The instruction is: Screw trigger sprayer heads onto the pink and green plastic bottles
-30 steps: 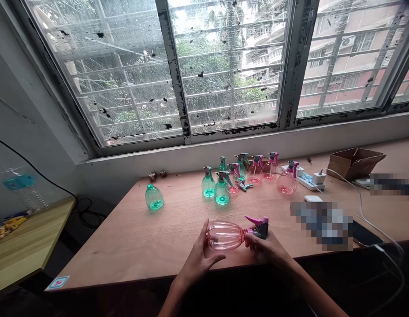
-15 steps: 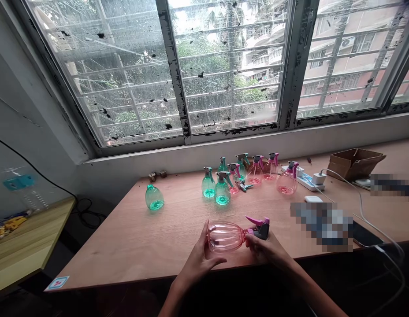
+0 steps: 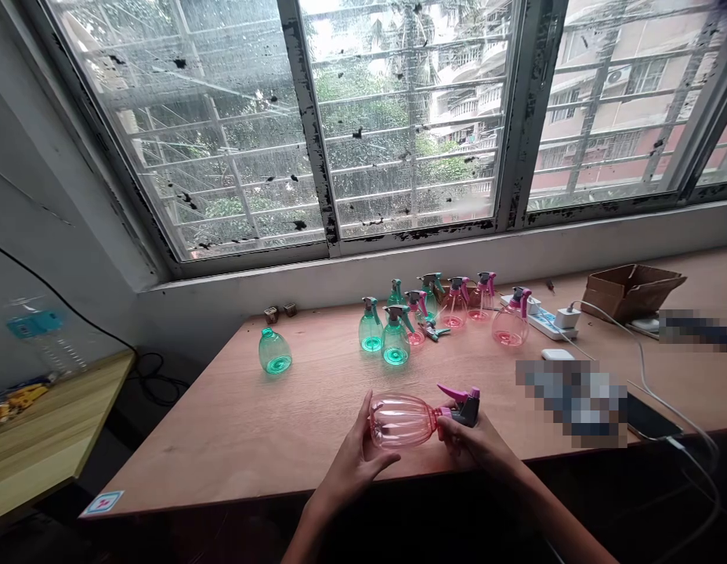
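A clear pink spray bottle lies on its side in the air over the table's front edge, its base to the left and its magenta trigger up. My right hand is wrapped round the bottle's neck, just below the dark grey spray head. The base end rests in my left hand, fingers behind it and thumb stretched out below. Farther back stand green spray bottles and pink spray bottles, several in all. Apart on the left is a green bottle without a spray head.
The wooden table runs along under the window. To the right are a power strip, an open cardboard box, white cables and a dark phone. A loose green spray head lies among the bottles.
Almost everything stays put. My left thumb has drawn in slightly toward the pink spray bottle, which is still held in both hands.
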